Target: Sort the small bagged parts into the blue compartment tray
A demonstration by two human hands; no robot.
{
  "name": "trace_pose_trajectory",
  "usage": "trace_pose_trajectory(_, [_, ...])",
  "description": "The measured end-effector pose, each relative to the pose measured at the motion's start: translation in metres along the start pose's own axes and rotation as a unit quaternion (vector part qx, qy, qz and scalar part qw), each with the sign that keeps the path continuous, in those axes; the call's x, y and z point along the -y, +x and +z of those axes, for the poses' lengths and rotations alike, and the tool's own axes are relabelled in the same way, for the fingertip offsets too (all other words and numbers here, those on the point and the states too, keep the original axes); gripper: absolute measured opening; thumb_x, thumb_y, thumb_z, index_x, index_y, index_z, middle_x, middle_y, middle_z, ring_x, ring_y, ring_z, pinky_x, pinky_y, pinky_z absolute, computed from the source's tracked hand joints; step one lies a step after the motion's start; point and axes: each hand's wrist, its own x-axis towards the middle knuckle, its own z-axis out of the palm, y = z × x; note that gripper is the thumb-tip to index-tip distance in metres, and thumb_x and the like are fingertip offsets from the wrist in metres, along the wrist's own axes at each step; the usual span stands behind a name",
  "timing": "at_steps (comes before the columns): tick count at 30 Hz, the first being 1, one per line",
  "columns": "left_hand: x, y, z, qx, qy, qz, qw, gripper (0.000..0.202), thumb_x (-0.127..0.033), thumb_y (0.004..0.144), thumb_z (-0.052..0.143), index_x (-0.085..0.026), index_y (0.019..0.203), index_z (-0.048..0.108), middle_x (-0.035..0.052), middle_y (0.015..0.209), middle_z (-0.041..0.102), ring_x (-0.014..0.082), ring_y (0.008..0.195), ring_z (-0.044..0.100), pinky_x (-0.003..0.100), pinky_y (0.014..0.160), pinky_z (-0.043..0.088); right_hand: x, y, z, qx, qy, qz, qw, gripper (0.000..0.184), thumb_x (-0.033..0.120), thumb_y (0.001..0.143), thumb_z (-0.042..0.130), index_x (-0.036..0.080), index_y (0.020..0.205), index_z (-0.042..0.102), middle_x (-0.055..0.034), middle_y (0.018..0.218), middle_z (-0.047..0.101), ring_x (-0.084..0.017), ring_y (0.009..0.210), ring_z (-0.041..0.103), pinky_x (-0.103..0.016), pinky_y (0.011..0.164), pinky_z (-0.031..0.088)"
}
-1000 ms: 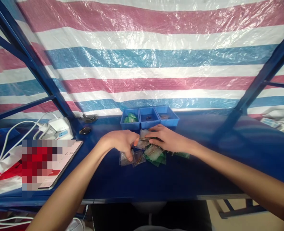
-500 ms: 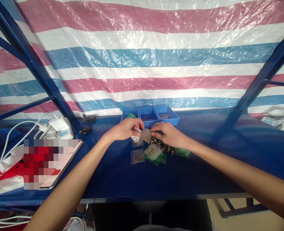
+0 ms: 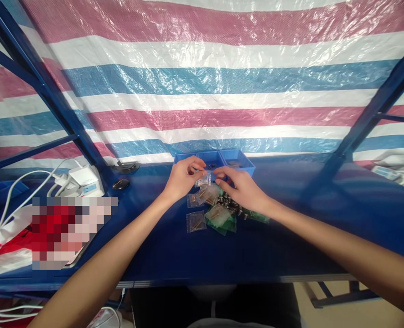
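Our left hand (image 3: 183, 178) and right hand (image 3: 243, 191) meet above the blue table (image 3: 291, 218). Each pinches the top edge of one small clear bag (image 3: 204, 178) between thumb and forefinger, the other fingers loosely curled. Nearer to us lie filled bags: a clear packet (image 3: 195, 222) on its own and, just beside it, a heap (image 3: 220, 217) of green and clear ones. Beyond the hands, the blue trays (image 3: 238, 159) hold only a few small pieces, so we judge most packets unemptied.

Red-white-blue striped tarp (image 3: 215, 82); blue trays (image 3: 238, 160); blue table (image 3: 291, 228).
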Motion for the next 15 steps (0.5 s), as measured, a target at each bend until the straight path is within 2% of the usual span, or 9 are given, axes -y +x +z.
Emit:
trace_pose_trajectory(3, [0.0, -0.002, 0.007, -0.003, -0.079, -0.016, 0.997, 0.022, -0.031, 0.082, 0.077, -0.017, 0.095, 0.067, 0.0032, 0.089, 0.07, 0.0146, 0.066, 0.068, 0.027, 0.062, 0.053, 0.006, 0.0, 0.0, 0.008, 0.112, 0.059, 0.992, 0.028, 0.036, 0.097, 0.059, 0.02, 0.12, 0.062, -0.0041, 0.09, 0.073, -0.018, 0.069, 0.061, -0.032, 0.063, 0.045])
trace_pose_trajectory(7, [-0.005, -0.006, 0.016, 0.003, -0.121, -0.011, 0.993, 0.019, -0.031, 0.085, 0.075, -0.017, 0.093, 0.065, 0.0019, 0.087, 0.066, 0.0155, 0.068, 0.071, 0.029, 0.068, 0.056, 0.006, 0.003, -0.003, 0.016, 0.231, 0.123, 0.965, 0.033, 0.036, 0.089, 0.07, 0.02, 0.117, 0.062, -0.0042, 0.09, 0.075, -0.019, 0.076, 0.065, -0.032, 0.067, 0.048])
trace_pose_trajectory(9, [-0.008, -0.01, 0.018, 0.013, -0.08, 0.004, 0.997, 0.016, -0.031, 0.09, 0.07, -0.018, 0.095, 0.064, 0.0025, 0.089, 0.066, 0.0136, 0.066, 0.068, 0.028, 0.065, 0.055, 0.004, 0.004, -0.005, 0.016, 0.251, 0.137, 0.958, 0.032, 0.034, 0.086, 0.073, 0.02, 0.113, 0.064, -0.0045, 0.089, 0.076, -0.021, 0.081, 0.067, -0.034, 0.072, 0.05])
trace_pose_trajectory(11, [-0.009, -0.013, 0.019, 0.016, 0.003, 0.054, 0.998, 0.015, -0.032, 0.094, 0.066, -0.019, 0.099, 0.065, 0.0045, 0.097, 0.065, 0.0124, 0.068, 0.065, 0.028, 0.065, 0.055, 0.001, 0.006, -0.007, -0.005, 0.252, 0.14, 0.958, 0.028, 0.034, 0.086, 0.073, 0.02, 0.109, 0.065, -0.0047, 0.088, 0.076, -0.022, 0.085, 0.068, -0.036, 0.077, 0.052])
trace_pose_trajectory(15, [-0.006, -0.018, 0.017, 0.03, 0.19, 0.184, 0.964, 0.031, -0.034, 0.091, 0.071, -0.022, 0.119, 0.061, 0.011, 0.126, 0.053, 0.0199, 0.095, 0.064, 0.036, 0.077, 0.057, -0.002, 0.008, -0.011, -0.078, 0.259, 0.134, 0.953, 0.034, 0.032, 0.085, 0.075, 0.022, 0.116, 0.065, -0.0029, 0.085, 0.075, -0.022, 0.086, 0.069, -0.038, 0.082, 0.053])
